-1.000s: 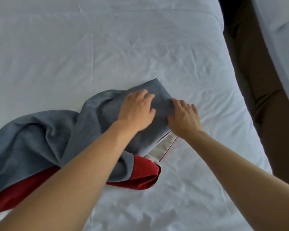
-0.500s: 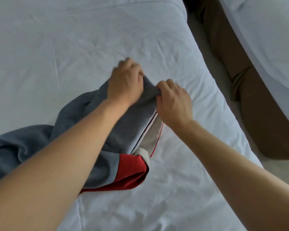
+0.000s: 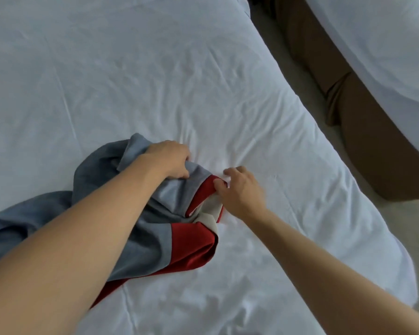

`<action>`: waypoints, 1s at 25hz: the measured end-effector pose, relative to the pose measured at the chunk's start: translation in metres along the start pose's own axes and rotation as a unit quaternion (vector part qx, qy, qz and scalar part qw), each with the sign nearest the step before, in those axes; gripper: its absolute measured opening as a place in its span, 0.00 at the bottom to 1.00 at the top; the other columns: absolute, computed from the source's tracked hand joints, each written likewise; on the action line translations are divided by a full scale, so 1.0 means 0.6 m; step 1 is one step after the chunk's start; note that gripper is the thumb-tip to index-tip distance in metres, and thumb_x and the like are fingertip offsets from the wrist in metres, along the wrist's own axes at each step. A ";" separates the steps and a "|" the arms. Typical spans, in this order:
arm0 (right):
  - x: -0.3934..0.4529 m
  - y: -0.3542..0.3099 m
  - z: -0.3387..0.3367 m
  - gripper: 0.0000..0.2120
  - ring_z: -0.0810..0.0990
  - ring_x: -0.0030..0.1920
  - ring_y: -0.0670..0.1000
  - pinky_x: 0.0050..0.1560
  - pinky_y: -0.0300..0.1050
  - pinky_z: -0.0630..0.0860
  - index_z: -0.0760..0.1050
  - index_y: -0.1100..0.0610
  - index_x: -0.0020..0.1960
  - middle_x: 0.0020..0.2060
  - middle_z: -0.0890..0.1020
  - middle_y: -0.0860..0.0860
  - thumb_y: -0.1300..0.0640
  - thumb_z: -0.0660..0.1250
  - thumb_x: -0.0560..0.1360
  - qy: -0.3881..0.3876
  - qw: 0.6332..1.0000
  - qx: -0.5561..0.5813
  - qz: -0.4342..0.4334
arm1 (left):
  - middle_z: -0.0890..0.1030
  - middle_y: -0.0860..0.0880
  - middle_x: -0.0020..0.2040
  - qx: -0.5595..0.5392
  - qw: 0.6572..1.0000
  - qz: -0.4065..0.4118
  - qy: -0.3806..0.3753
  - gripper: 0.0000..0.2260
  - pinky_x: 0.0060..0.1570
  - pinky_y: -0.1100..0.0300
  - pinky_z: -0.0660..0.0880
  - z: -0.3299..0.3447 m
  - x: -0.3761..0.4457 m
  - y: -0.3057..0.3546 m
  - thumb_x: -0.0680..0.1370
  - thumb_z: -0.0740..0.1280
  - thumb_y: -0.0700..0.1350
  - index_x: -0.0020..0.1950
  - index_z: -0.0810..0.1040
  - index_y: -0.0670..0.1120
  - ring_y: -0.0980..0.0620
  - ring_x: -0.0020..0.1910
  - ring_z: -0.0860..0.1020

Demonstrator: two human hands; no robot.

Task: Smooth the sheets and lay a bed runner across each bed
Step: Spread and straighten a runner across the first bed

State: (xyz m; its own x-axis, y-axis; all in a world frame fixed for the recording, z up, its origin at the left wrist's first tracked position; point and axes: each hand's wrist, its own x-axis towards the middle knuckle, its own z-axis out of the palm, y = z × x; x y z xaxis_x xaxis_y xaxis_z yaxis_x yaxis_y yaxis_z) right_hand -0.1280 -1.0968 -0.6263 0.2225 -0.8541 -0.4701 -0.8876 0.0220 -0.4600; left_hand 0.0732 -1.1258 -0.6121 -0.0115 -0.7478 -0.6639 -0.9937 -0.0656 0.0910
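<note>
Fabric fills the left of the view: a grey and red bed runner (image 3: 140, 228) lies bunched and rumpled on the white sheet (image 3: 155, 81) of the near bed (image 3: 336, 213), its grey length trailing off the left edge of the picture and a red band with a pale strip folded under at its right end. The left hand (image 3: 169, 160) reaches in over the runner and grips a gathered fold of the grey cloth, fingers curled round it. Just to the right, the right hand (image 3: 240, 189) pinches the red edge of the runner between thumb and forefinger, while its other fingers are spread loosely above the sheet. The sheet around both hands is creased, with wrinkles fanning out from where the hands meet. Further right, past the bed's edge, a brown bed skirt (image 3: 363, 131) hangs down to a pale floor (image 3: 416, 228), and a second white bed (image 3: 385, 39) occupies the upper right corner.
</note>
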 end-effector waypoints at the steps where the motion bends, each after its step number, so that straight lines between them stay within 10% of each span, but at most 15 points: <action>1: -0.001 -0.002 0.001 0.14 0.79 0.55 0.54 0.48 0.46 0.75 0.80 0.52 0.59 0.55 0.80 0.49 0.49 0.61 0.79 -0.021 1.000 0.018 -0.002 | 0.81 0.51 0.46 0.011 1.000 0.014 0.016 0.09 0.38 0.56 0.70 -0.009 -0.006 0.005 0.73 0.69 0.53 0.50 0.80 0.53 0.50 0.43 0.78; 5: 0.001 -0.023 -0.052 0.08 0.81 0.47 0.55 0.40 0.44 0.71 0.83 0.52 0.49 0.44 0.84 0.51 0.52 0.65 0.77 0.103 0.992 0.074 0.000 | 0.82 0.51 0.43 -0.022 0.986 0.042 0.159 0.10 0.39 0.57 0.67 -0.077 -0.027 0.007 0.75 0.68 0.57 0.44 0.83 0.52 0.48 0.41 0.77; 10: 0.014 -0.022 -0.156 0.04 0.77 0.42 0.52 0.44 0.48 0.71 0.80 0.54 0.42 0.38 0.81 0.48 0.56 0.68 0.74 0.350 0.912 -0.001 -0.216 | 0.83 0.47 0.44 -0.075 0.858 0.122 0.494 0.13 0.41 0.51 0.72 -0.079 -0.067 0.041 0.79 0.65 0.52 0.52 0.86 0.48 0.41 0.43 0.76; 13: -0.009 0.035 -0.112 0.06 0.79 0.43 0.55 0.48 0.52 0.73 0.80 0.52 0.39 0.37 0.80 0.48 0.52 0.66 0.71 0.147 0.952 -0.141 -0.226 | 0.81 0.46 0.40 -0.001 0.937 0.111 0.331 0.21 0.43 0.50 0.71 0.030 -0.087 0.069 0.80 0.57 0.55 0.43 0.85 0.46 0.43 0.41 0.76; 16: -0.006 0.082 -0.094 0.09 0.80 0.48 0.54 0.53 0.51 0.75 0.82 0.51 0.49 0.45 0.82 0.48 0.49 0.66 0.75 0.189 0.973 -0.052 -0.122 | 0.80 0.44 0.35 -0.055 0.918 0.063 0.387 0.19 0.43 0.50 0.72 0.013 -0.047 0.062 0.80 0.61 0.53 0.37 0.82 0.42 0.42 0.40 0.75; 18: 0.025 0.094 -0.103 0.18 0.78 0.58 0.54 0.59 0.53 0.75 0.77 0.51 0.64 0.58 0.79 0.51 0.45 0.64 0.78 0.215 0.977 -0.005 -0.016 | 0.80 0.42 0.48 -0.100 0.904 0.021 0.415 0.14 0.51 0.46 0.72 -0.040 -0.001 0.060 0.78 0.65 0.54 0.47 0.80 0.43 0.40 0.51 0.75; 21: 0.067 0.090 -0.095 0.27 0.76 0.63 0.55 0.63 0.53 0.73 0.69 0.52 0.72 0.64 0.77 0.51 0.41 0.62 0.76 0.076 0.995 -0.020 0.066 | 0.68 0.41 0.71 -0.106 0.967 -0.064 0.224 0.38 0.65 0.42 0.68 -0.080 0.078 0.050 0.71 0.71 0.60 0.74 0.63 0.44 0.38 0.70 0.65; 23: 0.078 0.075 -0.073 0.24 0.80 0.57 0.56 0.56 0.51 0.77 0.72 0.52 0.69 0.58 0.81 0.52 0.47 0.65 0.74 0.014 0.997 0.029 0.072 | 0.65 0.38 0.74 -0.126 0.976 -0.140 0.109 0.50 0.66 0.42 0.66 -0.069 0.103 0.044 0.68 0.75 0.61 0.79 0.51 0.43 0.36 0.71 0.66; 25: 0.084 0.072 -0.065 0.19 0.82 0.51 0.55 0.49 0.48 0.79 0.79 0.51 0.61 0.52 0.84 0.52 0.56 0.64 0.71 0.027 0.995 0.069 0.073 | 0.75 0.38 0.66 -0.154 0.968 -0.173 0.093 0.37 0.60 0.46 0.71 -0.053 0.109 0.043 0.70 0.74 0.58 0.72 0.66 0.40 0.36 0.63 0.75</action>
State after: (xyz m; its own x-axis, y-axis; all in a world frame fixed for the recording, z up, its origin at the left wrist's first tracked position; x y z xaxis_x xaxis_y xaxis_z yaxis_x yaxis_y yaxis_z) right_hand -0.1706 -1.1590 -0.6405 0.0691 -0.8634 -0.4998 -0.8443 0.2163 -0.4903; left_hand 0.0503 -1.1975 -0.6293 0.3648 -0.7503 -0.5513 -0.8540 -0.5055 0.1230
